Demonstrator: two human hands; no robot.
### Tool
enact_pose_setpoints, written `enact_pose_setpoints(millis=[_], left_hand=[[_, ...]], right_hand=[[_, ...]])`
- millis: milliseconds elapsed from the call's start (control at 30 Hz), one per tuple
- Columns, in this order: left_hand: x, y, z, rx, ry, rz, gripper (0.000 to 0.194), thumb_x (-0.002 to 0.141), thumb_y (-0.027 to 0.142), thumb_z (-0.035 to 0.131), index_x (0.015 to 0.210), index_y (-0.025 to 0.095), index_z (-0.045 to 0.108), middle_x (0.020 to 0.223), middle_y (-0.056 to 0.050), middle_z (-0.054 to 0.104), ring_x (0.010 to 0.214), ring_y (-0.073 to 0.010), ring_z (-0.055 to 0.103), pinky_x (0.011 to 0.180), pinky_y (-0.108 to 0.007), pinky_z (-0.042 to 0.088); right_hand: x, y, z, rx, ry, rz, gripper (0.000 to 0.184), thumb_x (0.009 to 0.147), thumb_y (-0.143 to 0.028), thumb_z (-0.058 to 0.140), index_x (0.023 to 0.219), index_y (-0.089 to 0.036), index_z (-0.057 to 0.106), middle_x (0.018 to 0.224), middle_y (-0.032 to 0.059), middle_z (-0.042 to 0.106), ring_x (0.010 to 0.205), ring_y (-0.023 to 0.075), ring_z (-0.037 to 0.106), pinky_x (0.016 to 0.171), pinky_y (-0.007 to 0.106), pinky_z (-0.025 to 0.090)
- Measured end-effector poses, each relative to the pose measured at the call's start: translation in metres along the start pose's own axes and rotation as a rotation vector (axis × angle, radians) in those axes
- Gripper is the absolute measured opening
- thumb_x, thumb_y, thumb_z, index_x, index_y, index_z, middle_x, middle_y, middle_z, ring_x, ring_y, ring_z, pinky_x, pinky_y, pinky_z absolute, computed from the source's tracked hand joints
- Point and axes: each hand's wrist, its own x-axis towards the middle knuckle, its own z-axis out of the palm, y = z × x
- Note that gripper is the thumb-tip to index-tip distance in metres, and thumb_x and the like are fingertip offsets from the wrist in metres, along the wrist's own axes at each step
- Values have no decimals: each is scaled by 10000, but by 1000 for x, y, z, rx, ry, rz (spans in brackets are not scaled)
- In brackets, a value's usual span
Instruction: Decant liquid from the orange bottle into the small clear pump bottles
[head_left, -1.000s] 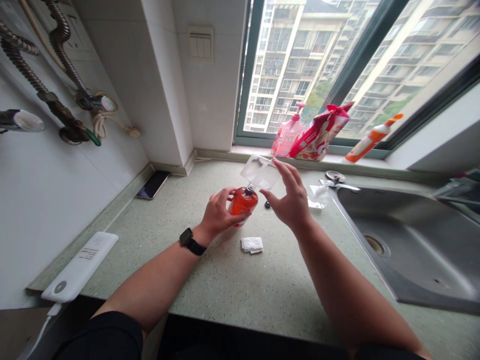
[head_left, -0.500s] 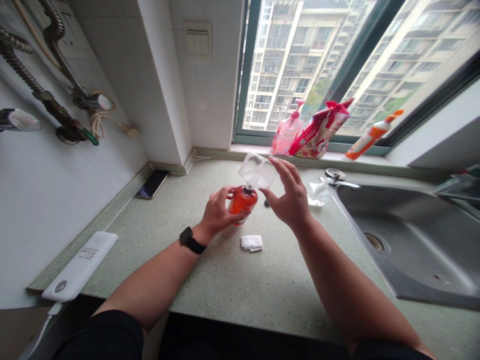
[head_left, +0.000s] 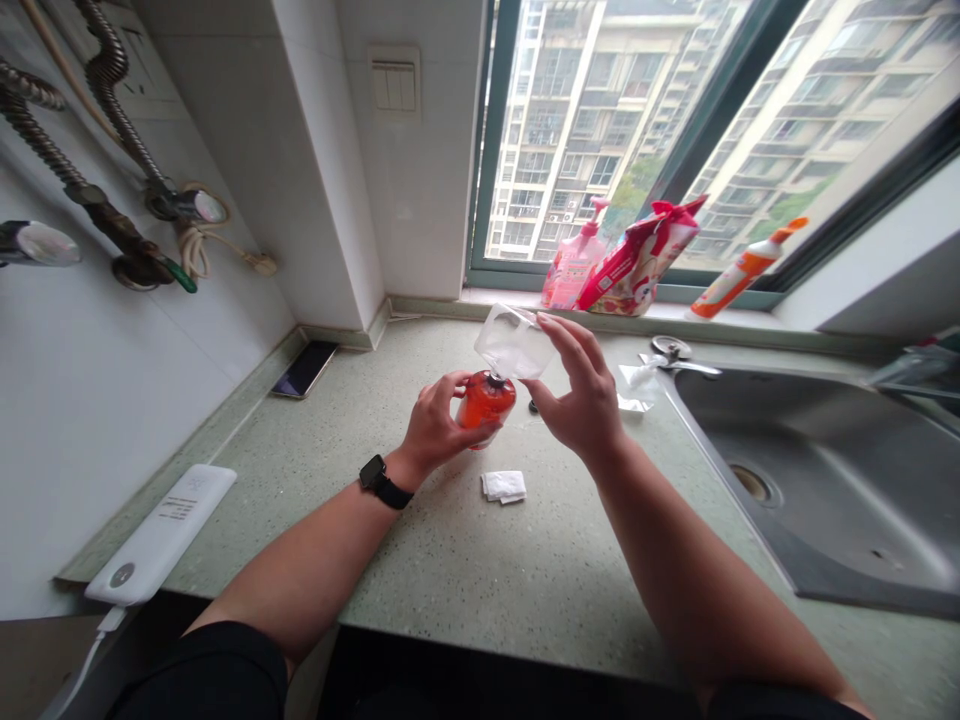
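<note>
While the left hand (head_left: 439, 422) wraps an orange-red bottle (head_left: 486, 405), fingers round its far side, the right hand (head_left: 581, 385) pinches the right edge of a clear plastic pouch (head_left: 510, 342) between thumb and fingers. Pouch's lower end sits at the bottle's neck. Bottle stands upright mid-counter over the speckled green countertop (head_left: 450, 560); can't tell if its base touches. Small black cap (head_left: 534, 407) just right of it, mostly behind the right hand. Folded white tissue (head_left: 503, 486) lies nearer. Steel sink (head_left: 817, 470) to the right, power bank (head_left: 161, 535) near left, phone (head_left: 304, 368) far left. Far windowsill (head_left: 495, 298) holds a pink pump bottle (head_left: 574, 268), a red-and-white bag (head_left: 641, 268) and an orange-capped tube (head_left: 739, 270).
</note>
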Motion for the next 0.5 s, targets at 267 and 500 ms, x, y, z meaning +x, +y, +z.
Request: enact_pose_setpoints(millis=[267, 500], left_hand=[[0, 2, 0, -4, 10, -4, 736, 760, 482, 974, 1351, 252, 600, 1256, -100, 787, 1015, -275, 800, 1009, -489, 621], [0, 4, -2, 23, 19, 4, 729, 750, 477, 979, 1334, 248, 608, 1219, -95, 793, 1009, -274, 796, 993, -485, 627]], right_hand=[[2, -4, -3, -7, -30, -6, 858, 932, -105, 655, 1687, -389, 361, 1521, 99, 646, 1399, 349, 646, 1162, 591, 570], [5, -8, -6, -34, -46, -25, 846, 946, -106, 638, 1689, -389, 349, 1521, 106, 643, 1409, 351, 641, 1160, 604, 573]])
